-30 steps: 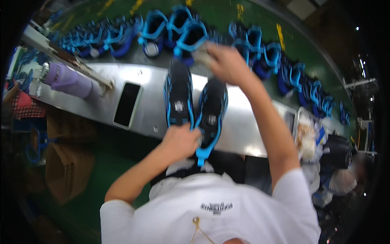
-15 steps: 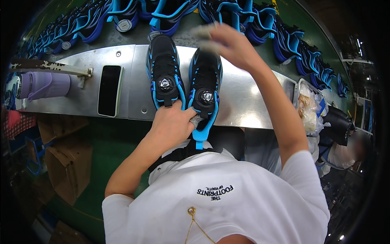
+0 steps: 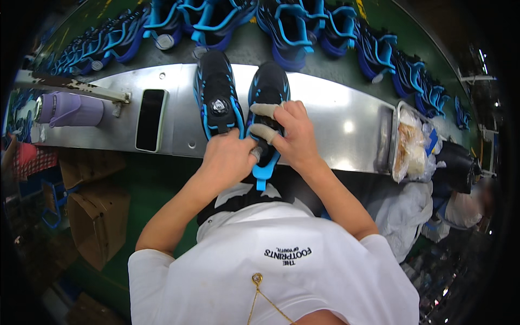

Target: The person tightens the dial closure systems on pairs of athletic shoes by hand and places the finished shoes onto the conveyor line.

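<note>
Two black sneakers with blue trim lie side by side, toes pointing away, on a metal ledge. My left hand (image 3: pixel 227 161) is closed at the heel opening of the left sneaker (image 3: pixel 215 81), its fingers partly hidden inside. Something grey (image 3: pixel 258 154) shows at its fingers, too small to make out. A round dial (image 3: pixel 219 106) sits on that sneaker's tongue. My right hand (image 3: pixel 295 135), with beige covers on thumb and forefinger, grips the upper of the right sneaker (image 3: pixel 269 81) where its dial is hidden. That sneaker's blue heel loop (image 3: pixel 261 183) hangs past the ledge edge.
Rows of similar sneakers (image 3: pixel 290 35) stand beyond the metal ledge (image 3: pixel 336 116). On the ledge, a phone (image 3: pixel 151 120) and a purple bottle (image 3: pixel 78 110) lie left, near a worn metal bar (image 3: pixel 70 85). A tray of plastic bags (image 3: pixel 414 146) is right. Cardboard boxes (image 3: pixel 97 222) stand below.
My right hand has come down from above the sneakers' toes onto the right sneaker's upper. The left hand stays at the heels.
</note>
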Motion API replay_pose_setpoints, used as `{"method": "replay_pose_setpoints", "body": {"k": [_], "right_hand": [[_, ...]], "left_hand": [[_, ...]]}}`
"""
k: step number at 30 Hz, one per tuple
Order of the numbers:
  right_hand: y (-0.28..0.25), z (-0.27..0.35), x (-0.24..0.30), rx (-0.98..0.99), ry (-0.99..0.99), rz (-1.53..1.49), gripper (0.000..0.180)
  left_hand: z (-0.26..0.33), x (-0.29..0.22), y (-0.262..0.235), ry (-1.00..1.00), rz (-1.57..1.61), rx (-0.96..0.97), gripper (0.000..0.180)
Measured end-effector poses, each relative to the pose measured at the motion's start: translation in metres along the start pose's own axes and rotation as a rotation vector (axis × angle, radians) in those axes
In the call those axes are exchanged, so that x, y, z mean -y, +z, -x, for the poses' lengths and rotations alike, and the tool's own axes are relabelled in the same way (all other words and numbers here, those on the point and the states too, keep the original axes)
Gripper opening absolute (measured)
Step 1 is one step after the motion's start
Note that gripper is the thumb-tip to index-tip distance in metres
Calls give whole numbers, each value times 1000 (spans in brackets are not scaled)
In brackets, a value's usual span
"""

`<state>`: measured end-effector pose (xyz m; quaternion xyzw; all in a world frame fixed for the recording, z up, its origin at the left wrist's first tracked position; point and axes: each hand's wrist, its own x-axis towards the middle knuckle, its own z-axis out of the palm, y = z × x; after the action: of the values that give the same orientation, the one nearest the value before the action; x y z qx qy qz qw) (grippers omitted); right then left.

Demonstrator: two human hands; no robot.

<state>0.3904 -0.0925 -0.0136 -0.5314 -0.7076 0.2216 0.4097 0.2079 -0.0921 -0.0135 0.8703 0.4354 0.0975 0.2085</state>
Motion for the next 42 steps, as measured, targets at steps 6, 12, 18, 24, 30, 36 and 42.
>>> {"method": "replay_pose_setpoints", "body": {"k": [6,12,18,24,30,36,42], "right_hand": [[-44,-54,15,296,117,-152,49],[9,-194,47,363,202,196,68],[149,-281,-17,279,426,400,82],[149,-283,-60,388,306,513,57],[91,-246,-87,380,167,595,50],[-16,-193,-153,236,209,689,56],[-135,-159,-208,108,469,767,65]], "left_hand": [[-1,7,-8,-29,65,-86,18],[17,12,17,-31,65,-165,22],[9,7,12,-77,52,-45,23],[3,3,15,-23,49,-67,23],[4,5,15,-99,60,-68,19],[-14,13,-6,-29,68,-142,15],[-120,56,-28,115,-44,-216,14]]}}
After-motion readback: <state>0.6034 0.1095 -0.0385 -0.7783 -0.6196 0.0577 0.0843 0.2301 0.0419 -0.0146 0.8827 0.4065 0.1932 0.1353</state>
